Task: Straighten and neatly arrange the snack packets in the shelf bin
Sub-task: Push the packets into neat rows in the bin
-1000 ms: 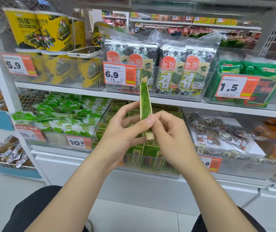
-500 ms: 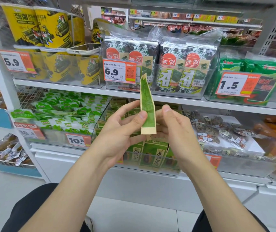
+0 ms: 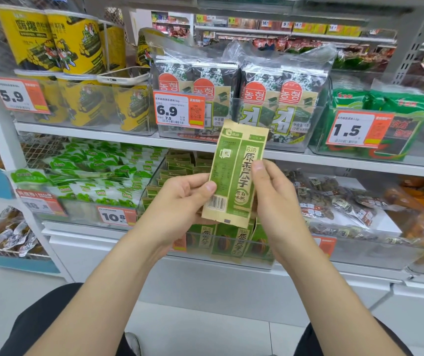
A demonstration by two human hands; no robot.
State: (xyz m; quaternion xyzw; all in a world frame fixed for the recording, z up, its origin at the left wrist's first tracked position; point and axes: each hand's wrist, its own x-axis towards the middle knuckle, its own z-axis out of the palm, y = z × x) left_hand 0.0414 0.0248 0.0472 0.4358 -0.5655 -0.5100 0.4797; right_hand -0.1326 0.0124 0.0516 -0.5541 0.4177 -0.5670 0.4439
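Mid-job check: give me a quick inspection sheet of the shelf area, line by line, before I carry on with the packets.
Surface: white lower shelf carrying clear bins.
Job's things: one green-and-tan snack packet held upright in front of the shelf bin; matching packets inside, front ones standing.
Clutter: a phone lying on the yellow tubs.
Grippers: left hand pinches the packet's left edge; right hand holds its right edge.
Cables: nothing seen.
Surroundings: seaweed packs above, green-and-white packs in the left bin, price tags, more aisles behind.
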